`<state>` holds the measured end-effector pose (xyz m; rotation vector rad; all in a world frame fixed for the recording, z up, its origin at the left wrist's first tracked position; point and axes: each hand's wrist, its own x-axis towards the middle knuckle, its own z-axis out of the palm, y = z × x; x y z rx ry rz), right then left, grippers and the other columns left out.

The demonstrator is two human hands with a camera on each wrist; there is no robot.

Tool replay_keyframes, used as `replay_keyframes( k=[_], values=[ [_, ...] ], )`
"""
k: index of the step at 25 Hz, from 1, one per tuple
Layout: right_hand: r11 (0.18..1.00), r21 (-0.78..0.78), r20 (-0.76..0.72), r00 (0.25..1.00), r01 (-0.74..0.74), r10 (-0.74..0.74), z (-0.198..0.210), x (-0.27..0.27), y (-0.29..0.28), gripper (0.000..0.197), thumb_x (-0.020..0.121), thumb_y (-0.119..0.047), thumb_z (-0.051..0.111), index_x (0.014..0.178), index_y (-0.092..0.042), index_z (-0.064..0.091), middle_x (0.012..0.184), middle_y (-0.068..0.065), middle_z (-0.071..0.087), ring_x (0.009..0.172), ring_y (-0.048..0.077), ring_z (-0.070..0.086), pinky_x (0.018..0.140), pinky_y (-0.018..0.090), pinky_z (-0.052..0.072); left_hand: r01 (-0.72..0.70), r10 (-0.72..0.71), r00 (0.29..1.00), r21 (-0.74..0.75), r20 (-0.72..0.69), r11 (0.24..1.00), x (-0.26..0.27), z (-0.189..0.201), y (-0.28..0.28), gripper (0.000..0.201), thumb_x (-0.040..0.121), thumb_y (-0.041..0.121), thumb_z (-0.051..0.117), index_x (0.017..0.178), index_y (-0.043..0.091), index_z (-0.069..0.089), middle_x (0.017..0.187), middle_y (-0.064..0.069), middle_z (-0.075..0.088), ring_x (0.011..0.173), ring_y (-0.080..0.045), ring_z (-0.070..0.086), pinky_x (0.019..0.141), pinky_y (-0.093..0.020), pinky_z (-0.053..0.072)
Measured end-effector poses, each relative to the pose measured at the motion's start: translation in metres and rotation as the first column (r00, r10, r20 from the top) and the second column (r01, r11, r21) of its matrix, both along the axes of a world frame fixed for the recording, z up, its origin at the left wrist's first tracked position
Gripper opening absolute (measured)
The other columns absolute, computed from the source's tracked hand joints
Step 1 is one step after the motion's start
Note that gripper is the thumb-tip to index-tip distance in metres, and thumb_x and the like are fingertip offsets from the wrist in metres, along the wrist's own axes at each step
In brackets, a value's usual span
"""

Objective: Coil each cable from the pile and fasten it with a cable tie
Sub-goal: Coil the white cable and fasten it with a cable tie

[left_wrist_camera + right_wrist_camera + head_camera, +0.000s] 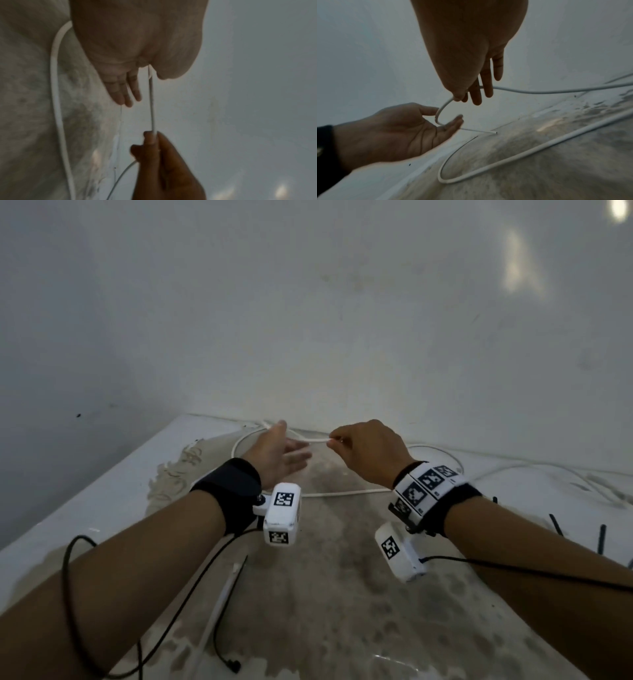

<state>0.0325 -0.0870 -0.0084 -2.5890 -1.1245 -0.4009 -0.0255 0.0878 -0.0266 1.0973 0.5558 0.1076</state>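
A white cable (342, 493) lies in a wide loop on the worn table (102, 508) near the wall. My right hand (334, 440) pinches it between thumb and forefinger, a short way from its cut end (494, 132). From that pinch (458, 98) the cable (439, 115) bends down across my left hand (419, 125). The left hand (291, 446) is held palm up with its fingers loose and spread, and the cable (152, 108) runs between its thumb and fingers (123, 86) without being gripped. Both hands hover above the table's far edge.
A white cable tie (222, 601) lies on the table near my left forearm. Black cable ties (556, 525) lie to the right. More white cable (513, 470) trails along the wall at the right. Black wires (219, 642) hang from the wrist cameras. A wall closes the far side.
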Motion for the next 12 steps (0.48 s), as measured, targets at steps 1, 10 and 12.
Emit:
replay_keyframes(
  k=[1, 10, 12],
  values=[
    [0.998, -0.02, 0.0, 0.999, -0.052, 0.052, 0.003, -0.009, -0.006, 0.03, 0.101, -0.046, 0.051, 0.107, -0.029, 0.075, 0.089, -0.004, 0.076, 0.082, 0.019, 0.068, 0.068, 0.032, 0.053, -0.099, 0.104, 0.992, -0.082, 0.067, 0.992, 0.004, 0.006, 0.004, 0.035, 0.107, 0.035, 0.032, 0.09, 0.008, 0.048, 0.085, -0.009, 0.058, 0.068, -0.02, 0.058, 0.063, -0.034, 0.049],
    [0.987, 0.095, -0.135, 0.984, 0.126, -0.113, 0.054, -0.02, -0.037, 0.063, 0.095, -0.05, 0.055, 0.152, -0.029, 0.035, 0.096, -0.005, 0.076, 0.098, 0.022, 0.069, 0.089, 0.043, 0.056, -0.056, -0.056, 0.965, 0.412, 0.256, 0.909, -0.051, 0.061, -0.019, 0.021, 0.093, 0.025, 0.037, 0.073, 0.021, 0.044, 0.055, 0.008, 0.022, 0.046, -0.013, 0.015, 0.044, -0.024, 0.016],
    [0.979, 0.123, -0.138, 0.98, 0.163, -0.145, 0.067, -0.024, -0.041, 0.072, 0.092, -0.048, 0.06, 0.154, -0.028, 0.028, 0.095, -0.004, 0.074, 0.094, 0.022, 0.066, 0.085, 0.043, 0.055, -0.051, -0.114, 0.954, 0.527, 0.276, 0.848, -0.069, 0.073, -0.032, 0.03, 0.091, 0.028, 0.038, 0.061, 0.024, 0.034, 0.056, 0.006, 0.018, 0.048, -0.015, 0.012, 0.046, -0.025, 0.014]
  ],
)
